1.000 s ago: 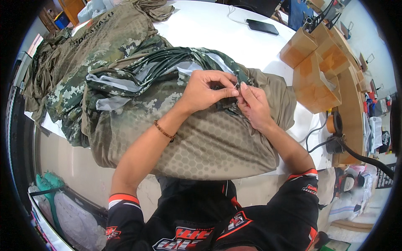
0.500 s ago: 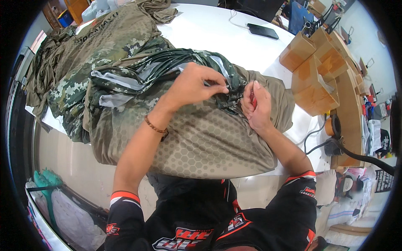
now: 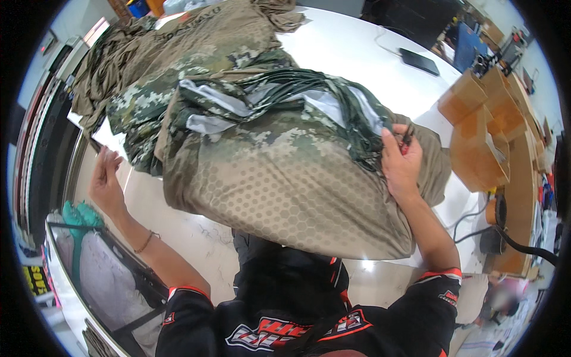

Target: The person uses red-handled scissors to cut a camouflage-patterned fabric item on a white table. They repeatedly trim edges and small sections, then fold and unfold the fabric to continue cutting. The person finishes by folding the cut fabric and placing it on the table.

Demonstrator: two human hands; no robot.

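A pile of brown and green camouflage shirts [image 3: 285, 184] with a hexagon print lies over the near edge of the white table. At the pile's right side, my right hand [image 3: 402, 162] is closed around small red thread snips [image 3: 406, 144], mostly hidden in the palm. Its thumb and fingertips touch the bunched dark green hems [image 3: 363, 128]. My left hand [image 3: 108, 181] is away from the cloth, past the table's left edge and above the floor. Its fingers are pinched together; whatever is between them is too small to make out.
Cardboard boxes [image 3: 482, 128] stand on the right of the table [image 3: 351, 44], with a roll of tape [image 3: 495, 211] and a black cable nearer me. A phone [image 3: 419, 62] lies at the back. Left of me stands a framed bin with white sacks [image 3: 110, 285]. Loose threads [image 3: 217, 232] lie on the floor.
My left hand has left the hems beside my right hand and swung far left, off the table. My right hand stays at the cloth with the snips. The view has shifted left.
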